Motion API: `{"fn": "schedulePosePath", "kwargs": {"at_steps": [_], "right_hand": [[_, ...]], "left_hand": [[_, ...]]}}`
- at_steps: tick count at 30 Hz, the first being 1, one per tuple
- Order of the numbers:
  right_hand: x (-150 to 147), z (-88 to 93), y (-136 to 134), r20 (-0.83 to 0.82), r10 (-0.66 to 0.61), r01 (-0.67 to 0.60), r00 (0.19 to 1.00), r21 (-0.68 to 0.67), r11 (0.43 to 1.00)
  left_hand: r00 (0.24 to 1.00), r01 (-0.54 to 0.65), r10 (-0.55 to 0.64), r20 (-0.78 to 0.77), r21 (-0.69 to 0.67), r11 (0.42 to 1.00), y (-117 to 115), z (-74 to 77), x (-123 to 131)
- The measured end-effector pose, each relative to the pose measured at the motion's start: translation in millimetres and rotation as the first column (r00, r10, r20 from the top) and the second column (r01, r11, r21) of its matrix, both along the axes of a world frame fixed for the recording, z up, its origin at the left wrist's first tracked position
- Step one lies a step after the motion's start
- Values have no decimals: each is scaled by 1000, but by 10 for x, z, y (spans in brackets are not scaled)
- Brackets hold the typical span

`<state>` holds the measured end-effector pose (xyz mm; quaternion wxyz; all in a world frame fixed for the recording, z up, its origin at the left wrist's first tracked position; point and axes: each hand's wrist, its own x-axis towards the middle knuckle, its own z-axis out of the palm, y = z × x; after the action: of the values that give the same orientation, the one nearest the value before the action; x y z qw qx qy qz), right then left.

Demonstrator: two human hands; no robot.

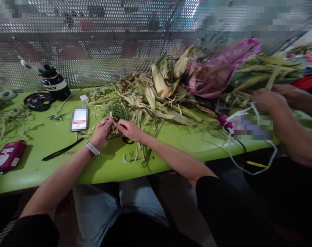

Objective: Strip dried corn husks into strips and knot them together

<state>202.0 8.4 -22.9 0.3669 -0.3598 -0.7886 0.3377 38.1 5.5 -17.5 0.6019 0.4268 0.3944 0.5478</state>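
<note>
My left hand (103,133) is closed in a pinch on a small pale strip (103,121), which looks like corn husk. Close beside it, my right hand (130,130) is also pinched, its fingertips meeting the left fingers; whatever lies in them is too small to make out. Just beyond both hands sits a bundle of thin green strands (116,112). A large heap of dry corn husks (171,111) spreads behind and to the right, with paler whole husks (161,82) on top.
On the green table (60,171) lie a phone (79,118), a black strap (63,149), and a magenta box (8,156). A black bottle (54,82) stands near the mesh wall. A purple bag (209,75) rests behind the husks. At right, another person's hands (271,97) work near a white cable.
</note>
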Motion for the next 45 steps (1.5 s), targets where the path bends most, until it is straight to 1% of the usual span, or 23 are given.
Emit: {"fn": "schedulePosePath", "kwargs": {"at_steps": [1,3,5,6,7,9,11,13,15,17,18,20,22,25,27,29,31,35,37,39,43,45], "right_hand": [[20,8,12,5,-10,10,1000,-12,1000],[73,21,53,-33,-55,51,998,-114,992],[124,36,97,-106,-124,89,987,-281,956],[143,44,113,-130,-147,94,980,-347,933],[155,54,121,-141,-152,88,978,-381,920],[155,71,116,-137,-103,47,985,-364,930],[133,79,94,-138,-59,18,989,-281,959],[105,72,75,-158,-89,55,983,-209,976],[88,53,71,-183,-156,127,971,-161,979],[88,35,81,-191,-191,165,963,-142,976],[95,30,86,-184,-188,162,965,-150,975],[119,37,93,-158,-167,138,973,-178,974],[149,65,89,-166,-140,112,976,-169,979],[177,111,66,-203,-60,46,977,-71,996],[169,119,48,-207,26,-34,978,-35,999],[145,103,39,-241,83,-99,967,-54,994],[116,78,41,-322,79,-126,943,-129,984],[71,36,51,-474,-56,-122,879,-337,934],[46,20,35,-524,-99,-135,846,-390,911],[12,3,0,-543,-122,-138,831,-414,900],[-45,-15,-60,-510,-169,-88,843,-440,893],[-35,1,-54,-480,-153,-83,864,-437,896]], "left_hand": [[1000,3,-3,-17,1,1000,-6,7,-3],[995,62,-61,-76,6,998,-24,23,-11],[974,166,-162,-158,12,986,-46,33,-19],[956,222,-214,-198,16,975,-56,35,-21],[938,268,-256,-235,22,963,-65,35,-20],[909,327,-304,-286,35,944,-79,33,-14],[892,352,-325,-314,31,936,-85,34,-7],[891,348,-325,-317,18,937,-82,41,-6],[894,347,-326,-308,17,938,-75,52,-12],[893,351,-322,-314,38,936,-70,64,-26],[888,358,-322,-329,51,932,-70,70,-34],[866,380,-328,-378,68,923,-74,84,-49],[829,417,-349,-436,67,906,-86,96,-58],[757,484,-393,-522,45,874,-101,94,-52],[734,504,-404,-547,38,863,-103,73,-39],[743,506,-406,-531,49,861,-100,47,-21],[762,502,-410,-501,56,863,-100,30,-3],[825,462,-405,-395,57,885,-116,30,21],[838,460,-414,-355,55,886,-124,32,23],[820,489,-448,-356,29,872,-127,31,17],[739,588,-569,-361,-69,806,-126,5,4],[741,590,-580,-338,-85,803,-126,-24,6]]}}
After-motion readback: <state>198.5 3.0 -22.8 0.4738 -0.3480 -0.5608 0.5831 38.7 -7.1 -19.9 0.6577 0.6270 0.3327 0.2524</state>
